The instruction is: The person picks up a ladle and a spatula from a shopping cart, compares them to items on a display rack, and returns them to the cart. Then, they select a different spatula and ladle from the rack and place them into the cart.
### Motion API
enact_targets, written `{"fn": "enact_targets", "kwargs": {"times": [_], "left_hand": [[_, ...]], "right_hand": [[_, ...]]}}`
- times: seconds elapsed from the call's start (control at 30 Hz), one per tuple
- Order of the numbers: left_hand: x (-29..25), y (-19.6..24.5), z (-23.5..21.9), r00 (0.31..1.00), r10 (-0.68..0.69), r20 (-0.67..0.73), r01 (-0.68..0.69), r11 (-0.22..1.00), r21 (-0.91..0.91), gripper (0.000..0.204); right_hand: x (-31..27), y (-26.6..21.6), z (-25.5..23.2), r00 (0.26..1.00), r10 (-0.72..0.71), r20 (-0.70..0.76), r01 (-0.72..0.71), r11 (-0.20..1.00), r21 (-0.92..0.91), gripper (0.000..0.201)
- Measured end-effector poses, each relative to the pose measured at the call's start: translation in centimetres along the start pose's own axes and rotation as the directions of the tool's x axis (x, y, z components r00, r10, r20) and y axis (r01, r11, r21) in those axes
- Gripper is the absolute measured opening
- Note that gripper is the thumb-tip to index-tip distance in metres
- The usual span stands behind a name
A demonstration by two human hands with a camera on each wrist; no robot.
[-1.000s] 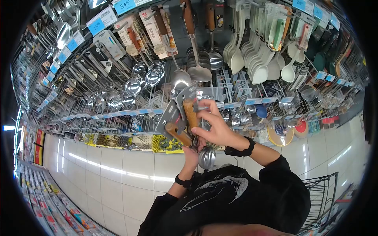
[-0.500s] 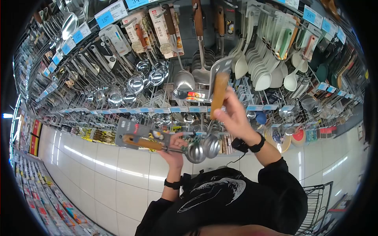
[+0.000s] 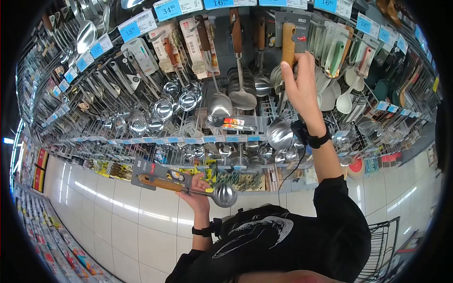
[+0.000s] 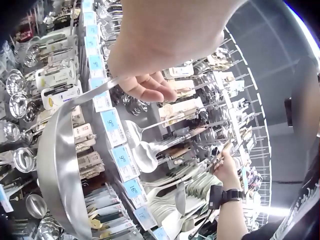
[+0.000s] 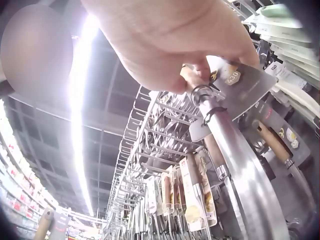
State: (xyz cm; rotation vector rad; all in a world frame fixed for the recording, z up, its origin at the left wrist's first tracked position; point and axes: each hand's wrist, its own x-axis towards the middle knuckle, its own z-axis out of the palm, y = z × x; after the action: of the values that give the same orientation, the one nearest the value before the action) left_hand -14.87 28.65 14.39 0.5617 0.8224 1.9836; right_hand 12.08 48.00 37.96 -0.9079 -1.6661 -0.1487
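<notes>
My left hand point(image 3: 197, 200) holds a steel ladle point(image 3: 223, 195) by its shaft, low in front of the rack. Its wooden handle point(image 3: 163, 183) lies against a grey card point(image 3: 137, 175) and points left. In the left wrist view the ladle's bowl point(image 4: 56, 170) hangs large below the curled fingers point(image 4: 145, 90). Higher up on the right, my right hand point(image 3: 304, 94) grips the wooden handle point(image 3: 288, 45) of a second ladle point(image 3: 280, 134), which hangs bowl down. This one's grey card point(image 3: 302, 35) overlaps the hooks of the rack; its steel shaft point(image 5: 240, 165) fills the right wrist view.
Turners point(image 3: 243, 96) and small ladles point(image 3: 163, 108) hang on hooks to the left. White spatulas point(image 3: 344, 103) hang on the right. Price tags point(image 3: 179, 8) line the rail above; a lower shelf rail point(image 3: 193, 140) crosses below. A wire cart point(image 3: 377, 245) stands behind at right.
The two ladles, together a second ago, are now apart. My right hand has carried one up and right to the rack hooks. My left hand has moved left and down with the other.
</notes>
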Motion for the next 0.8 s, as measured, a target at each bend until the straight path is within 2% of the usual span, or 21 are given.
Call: {"fn": "enact_targets", "kwargs": {"times": [0.13, 0.37, 0.47, 0.67, 0.73, 0.8], "left_hand": [[-0.3, -0.1, 0.0, 1.000, -0.013, -0.003, 0.013, 1.000, -0.012, 0.091], [-0.8, 0.7, 0.1, 1.000, -0.013, -0.015, 0.014, 0.999, 0.047, 0.094], [-0.8, 0.5, -1.2, 0.999, -0.014, 0.053, 0.012, 1.000, 0.024, 0.090], [-1.2, 0.5, -1.4, 0.999, -0.019, 0.039, 0.018, 0.999, 0.036, 0.093], [-1.4, 1.0, -0.7, 1.000, -0.015, 0.014, 0.014, 0.999, 0.048, 0.093], [-1.5, 1.2, -0.6, 1.000, -0.006, -0.007, 0.006, 0.998, 0.058, 0.093]], "right_hand": [[0.0, 0.0, 0.4, 0.998, -0.050, -0.041, 0.045, 0.994, -0.099, 0.028], [-0.2, -0.5, 0.8, 0.997, -0.057, -0.049, 0.051, 0.991, -0.121, 0.028], [0.2, 0.7, 1.7, 0.998, -0.041, -0.047, 0.037, 0.995, -0.093, 0.029], [1.9, 4.4, 5.0, 0.999, -0.024, -0.033, 0.021, 0.996, -0.088, 0.032], [2.5, 5.8, 6.4, 0.991, -0.088, -0.105, 0.072, 0.987, -0.147, 0.033], [3.0, 6.8, 7.2, 0.992, -0.097, -0.084, 0.082, 0.983, -0.162, 0.034]]}}
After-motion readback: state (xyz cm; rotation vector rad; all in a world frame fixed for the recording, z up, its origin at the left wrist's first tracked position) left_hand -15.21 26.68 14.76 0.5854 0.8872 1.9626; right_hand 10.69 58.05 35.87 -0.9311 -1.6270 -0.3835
